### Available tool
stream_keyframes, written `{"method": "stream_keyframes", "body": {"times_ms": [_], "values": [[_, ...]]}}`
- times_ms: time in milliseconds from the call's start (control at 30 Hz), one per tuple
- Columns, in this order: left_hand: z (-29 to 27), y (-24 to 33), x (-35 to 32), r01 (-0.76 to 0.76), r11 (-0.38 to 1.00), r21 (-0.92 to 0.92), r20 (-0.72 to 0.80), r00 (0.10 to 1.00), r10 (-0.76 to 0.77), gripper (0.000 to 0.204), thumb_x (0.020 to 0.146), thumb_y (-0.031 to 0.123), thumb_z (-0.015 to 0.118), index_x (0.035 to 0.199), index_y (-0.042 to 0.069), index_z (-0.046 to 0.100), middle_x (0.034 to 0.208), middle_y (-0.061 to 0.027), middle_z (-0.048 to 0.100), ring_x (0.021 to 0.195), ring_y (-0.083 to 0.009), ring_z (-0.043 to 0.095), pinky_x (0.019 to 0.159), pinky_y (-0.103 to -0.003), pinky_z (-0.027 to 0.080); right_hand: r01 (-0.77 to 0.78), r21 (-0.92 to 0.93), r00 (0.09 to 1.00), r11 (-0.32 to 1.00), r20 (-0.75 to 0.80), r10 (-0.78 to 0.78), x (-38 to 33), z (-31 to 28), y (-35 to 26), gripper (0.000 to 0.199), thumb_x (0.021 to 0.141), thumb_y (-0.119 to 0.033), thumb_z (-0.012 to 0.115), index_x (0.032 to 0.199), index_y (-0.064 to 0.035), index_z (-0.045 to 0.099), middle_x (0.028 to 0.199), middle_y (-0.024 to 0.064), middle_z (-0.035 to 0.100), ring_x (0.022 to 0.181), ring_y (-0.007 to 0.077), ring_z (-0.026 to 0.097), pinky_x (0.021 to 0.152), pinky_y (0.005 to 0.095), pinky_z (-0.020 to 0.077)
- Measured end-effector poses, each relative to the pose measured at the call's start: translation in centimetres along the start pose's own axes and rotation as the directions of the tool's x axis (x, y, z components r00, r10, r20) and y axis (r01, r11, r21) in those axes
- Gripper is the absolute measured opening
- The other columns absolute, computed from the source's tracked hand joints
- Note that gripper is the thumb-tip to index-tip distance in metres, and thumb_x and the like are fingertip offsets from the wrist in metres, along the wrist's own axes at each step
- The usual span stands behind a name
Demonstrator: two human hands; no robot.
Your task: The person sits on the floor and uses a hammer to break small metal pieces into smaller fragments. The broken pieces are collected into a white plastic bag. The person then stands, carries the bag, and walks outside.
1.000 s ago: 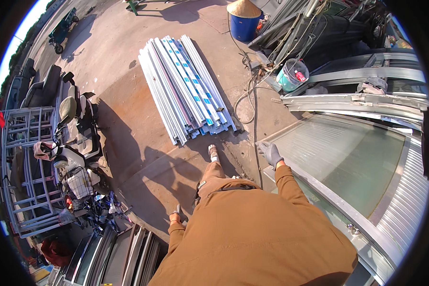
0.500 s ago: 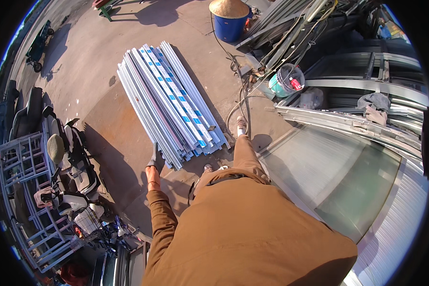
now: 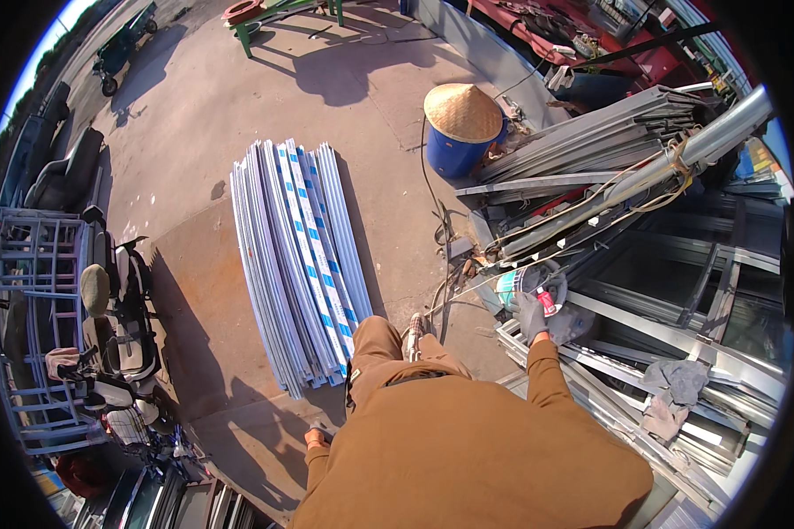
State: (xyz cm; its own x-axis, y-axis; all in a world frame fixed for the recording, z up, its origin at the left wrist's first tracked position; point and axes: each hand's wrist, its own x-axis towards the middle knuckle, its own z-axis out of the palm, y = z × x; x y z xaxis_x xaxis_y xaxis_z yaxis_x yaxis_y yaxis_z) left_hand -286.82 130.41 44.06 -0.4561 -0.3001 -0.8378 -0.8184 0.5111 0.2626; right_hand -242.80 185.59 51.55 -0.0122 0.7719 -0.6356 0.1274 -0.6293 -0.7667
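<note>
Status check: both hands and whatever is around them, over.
Right hand gloved, over the small bucket. Left hand low by the hip, apparently empty. Cables underfoot near the profile stack.

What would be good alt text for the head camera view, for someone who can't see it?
Seen from above, a person in brown clothes walks across a concrete yard, gloved right hand reaching toward a small bucket beside stacked metal frames. A bundle of white profiles with blue striped tape lies ahead, beyond it a blue barrel capped by a straw hat.
</note>
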Motion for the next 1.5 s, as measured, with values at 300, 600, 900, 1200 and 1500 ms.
{"method": "stream_keyframes", "body": {"times_ms": [300,600,900,1200,1500], "values": [[12.3,14.5,0.1,0.062,0.936,-0.347,-0.096,0.990,-0.102,0.034,0.092,0.021,0.052,0.113,0.000,0.068,0.106,-0.0132,0.072,0.088,-0.0328,0.070,0.069,-0.043,0.056,0.270,-0.129,0.946,0.954,0.218,-0.238,12.2,17.6,-16.2,0.035,0.106,-0.021,0.059,0.125,0.0081,0.062,0.104,0.0093,0.073,0.085,0.0132,0.068,0.076,0.0276,0.0529],[37.7,50.0,-2.1,-0.138,0.856,-0.498,0.487,0.772,0.408,0.032,0.103,0.022,0.045,0.107,-0.003,0.064,0.082,-0.0189,0.069,0.072,-0.0340,0.068,0.069,-0.047,0.060,0.148,0.122,0.988,0.981,0.033,-0.153,18.7,20.1,-25.7,0.045,0.107,-0.042,0.054,0.120,0.0000,0.064,0.111,0.0112,0.070,0.099,0.0204,0.068,0.087,0.0348,0.0547],[62.0,72.8,-20.2,-0.144,0.776,-0.614,0.767,0.122,0.630,0.048,0.106,0.015,0.039,0.150,-0.004,0.042,0.152,-0.0178,0.050,0.139,-0.0279,0.050,0.120,-0.043,0.039,0.012,0.481,0.979,0.877,0.175,-0.109,31.1,30.5,-37.3,0.058,0.107,-0.045,0.042,0.145,-0.0016,0.048,0.145,0.0169,0.055,0.130,0.0306,0.057,0.111,0.0427,0.0443],[75.6,81.9,-23.8,-0.370,0.682,-0.631,0.720,0.050,0.692,0.016,0.089,0.001,0.053,0.103,0.003,0.060,0.100,-0.0079,0.063,0.096,-0.0215,0.063,0.084,-0.033,0.050,-0.028,0.583,0.678,0.812,0.608,-0.413,44.8,57.1,-52.6,0.042,0.110,-0.024,0.047,0.140,0.0054,0.050,0.137,0.0199,0.058,0.125,0.0278,0.061,0.109,0.0348,0.0482],[86.9,98.5,-11.9,-0.749,0.523,-0.406,0.280,0.443,0.852,0.014,0.088,0.008,0.051,0.077,0.006,0.060,0.072,-0.0036,0.056,0.064,-0.0185,0.053,0.053,-0.040,0.041,0.865,0.132,0.236,0.485,0.744,-0.624,57.0,71.3,-59.9,0.038,0.105,-0.008,0.048,0.139,0.0057,0.053,0.136,0.0142,0.062,0.125,0.0241,0.060,0.110,0.0326,0.0467]]}}
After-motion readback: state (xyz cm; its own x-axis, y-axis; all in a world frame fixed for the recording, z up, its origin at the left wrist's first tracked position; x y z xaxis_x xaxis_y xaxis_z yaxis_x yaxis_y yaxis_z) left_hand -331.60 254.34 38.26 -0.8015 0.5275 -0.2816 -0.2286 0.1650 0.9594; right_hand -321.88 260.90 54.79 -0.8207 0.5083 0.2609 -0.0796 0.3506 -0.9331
